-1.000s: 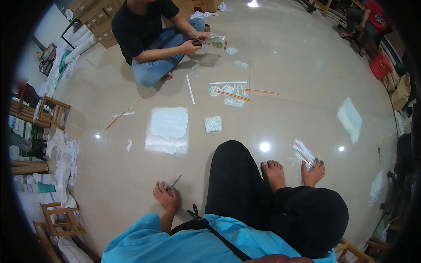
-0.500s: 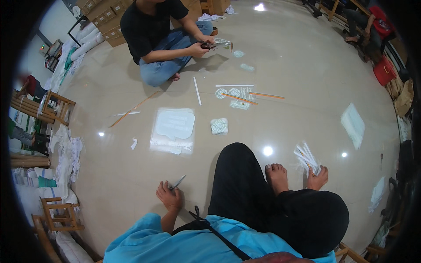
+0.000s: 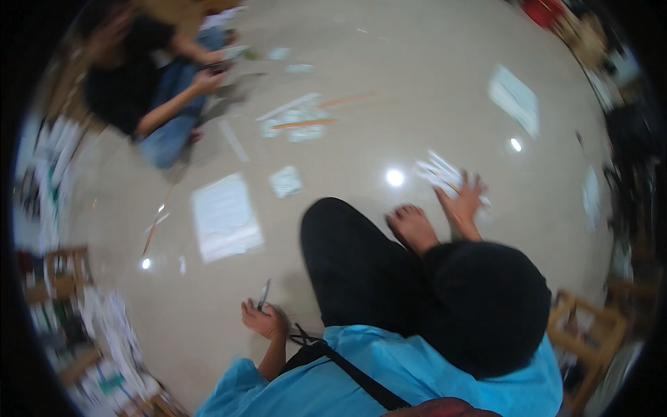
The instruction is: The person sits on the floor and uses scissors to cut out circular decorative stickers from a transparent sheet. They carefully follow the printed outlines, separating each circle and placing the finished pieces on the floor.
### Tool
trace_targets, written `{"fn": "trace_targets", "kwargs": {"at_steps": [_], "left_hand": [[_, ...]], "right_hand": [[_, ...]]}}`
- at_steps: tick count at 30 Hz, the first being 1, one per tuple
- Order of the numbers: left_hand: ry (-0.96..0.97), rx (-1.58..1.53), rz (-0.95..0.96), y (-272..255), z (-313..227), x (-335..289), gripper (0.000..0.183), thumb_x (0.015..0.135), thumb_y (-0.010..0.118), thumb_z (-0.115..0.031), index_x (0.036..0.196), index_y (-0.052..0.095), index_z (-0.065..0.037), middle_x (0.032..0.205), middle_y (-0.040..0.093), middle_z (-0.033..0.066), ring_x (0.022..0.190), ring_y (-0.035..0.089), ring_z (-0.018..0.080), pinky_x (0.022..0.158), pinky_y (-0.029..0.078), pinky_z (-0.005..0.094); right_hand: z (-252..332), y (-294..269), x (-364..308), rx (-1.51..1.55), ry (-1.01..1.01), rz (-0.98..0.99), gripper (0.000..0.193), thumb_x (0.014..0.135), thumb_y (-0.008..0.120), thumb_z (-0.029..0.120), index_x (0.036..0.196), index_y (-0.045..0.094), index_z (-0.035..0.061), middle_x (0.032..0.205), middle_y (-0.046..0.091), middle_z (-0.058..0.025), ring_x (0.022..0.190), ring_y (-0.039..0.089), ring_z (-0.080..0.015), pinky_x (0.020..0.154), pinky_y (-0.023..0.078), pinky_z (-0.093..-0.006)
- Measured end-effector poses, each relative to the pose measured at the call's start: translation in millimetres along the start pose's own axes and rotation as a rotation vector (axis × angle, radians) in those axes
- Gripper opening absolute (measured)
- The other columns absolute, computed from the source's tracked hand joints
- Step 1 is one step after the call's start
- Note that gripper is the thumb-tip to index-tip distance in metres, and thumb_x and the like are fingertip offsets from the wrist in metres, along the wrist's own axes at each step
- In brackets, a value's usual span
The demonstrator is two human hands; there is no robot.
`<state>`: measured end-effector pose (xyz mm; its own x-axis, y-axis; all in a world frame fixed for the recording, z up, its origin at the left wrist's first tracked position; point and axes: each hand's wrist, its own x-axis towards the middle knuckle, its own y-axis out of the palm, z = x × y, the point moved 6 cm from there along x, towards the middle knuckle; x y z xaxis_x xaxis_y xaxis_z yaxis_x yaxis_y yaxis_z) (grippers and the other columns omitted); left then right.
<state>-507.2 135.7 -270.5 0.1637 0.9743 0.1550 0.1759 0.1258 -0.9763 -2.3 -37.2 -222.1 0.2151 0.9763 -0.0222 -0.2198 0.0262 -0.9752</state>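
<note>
Low at the left, my left hand (image 3: 264, 321) rests by the floor, its fingers closed around slim, pointed scissors (image 3: 264, 294) whose blades point away from me; the handles are hidden in the hand. My right hand (image 3: 464, 206) is spread open, palm down, at the near edge of a small pile of white strips (image 3: 439, 170) to the right of my bare foot. A thin orange strip (image 3: 454, 187) lies among them beside my fingers. The picture is smeared by motion, so I cannot tell how firmly the fingers touch the strips.
A white printed sheet (image 3: 226, 217) and a small stack of printed pieces (image 3: 285, 182) lie ahead on the floor. Beyond are more cut pieces (image 3: 306, 130) and orange strips (image 3: 303, 124). A seated co-worker (image 3: 149, 76) is far left. White sheets (image 3: 515, 102) lie far right.
The view has swung, shifting the floor things left and up. My right hand has gone from curled at the strips to spread over their near edge. My left hand keeps the scissors.
</note>
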Motion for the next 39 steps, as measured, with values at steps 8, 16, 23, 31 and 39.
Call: {"fn": "trace_targets", "kwargs": {"at_steps": [8,16,23,31,39], "left_hand": [[0.028,0.054,-0.023,3,4,-2,0.059,0.1,0.054,-0.036,0.147,0.053,0.0,0.154,0.048,0.0234,0.144,0.042,0.0409,0.121,0.027,0.0573],[0.005,-0.007,-0.022,5,1,-1,0.06,0.098,0.056,-0.035,0.147,0.053,0.0,0.154,0.047,0.0237,0.145,0.04,0.0414,0.122,0.026,0.057],[-0.089,-0.087,-0.003,-10,9,-2,0.064,0.093,0.062,-0.036,0.147,0.05,-0.003,0.155,0.043,0.0229,0.148,0.034,0.0412,0.125,0.017,0.0613],[-0.103,-0.124,0.012,-13,6,-4,0.063,0.092,0.063,-0.036,0.145,0.05,-0.005,0.154,0.042,0.0213,0.15,0.032,0.0386,0.127,0.014,0.0615],[-0.109,-0.119,0.01,-17,1,-5,0.061,0.094,0.063,-0.035,0.145,0.051,-0.004,0.154,0.042,0.0216,0.15,0.032,0.0388,0.127,0.014,0.061]], "right_hand": [[-156,-18,-65,-0.065,0.921,-0.423,0.062,0.092,0.071,0.052,0.134,0.064,0.0069,0.147,0.047,-0.0267,0.14,0.04,-0.0435,0.11,0.034,-0.0617],[-154,4,-54,0.086,0.868,-0.232,0.029,0.096,0.067,0.034,0.105,0.063,0.0071,0.106,0.06,-0.0156,0.106,0.061,-0.0316,0.088,0.049,-0.0465],[-145,-19,-53,-0.007,0.645,-0.366,0.015,0.094,0.067,0.02,0.098,0.062,0.0062,0.096,0.068,-0.02,0.084,0.068,-0.0465,0.071,0.053,-0.0575],[-29,26,-15,-0.028,0.045,-0.172,0.018,0.098,0.062,0.024,0.101,0.062,0.0065,0.098,0.069,-0.0191,0.092,0.067,-0.0432,0.077,0.051,-0.0562],[7,29,-6,-0.081,-0.105,-0.201,0.02,0.102,0.057,0.026,0.107,0.064,0.0073,0.105,0.069,-0.0172,0.103,0.065,-0.0385,0.085,0.05,-0.0538]]}}
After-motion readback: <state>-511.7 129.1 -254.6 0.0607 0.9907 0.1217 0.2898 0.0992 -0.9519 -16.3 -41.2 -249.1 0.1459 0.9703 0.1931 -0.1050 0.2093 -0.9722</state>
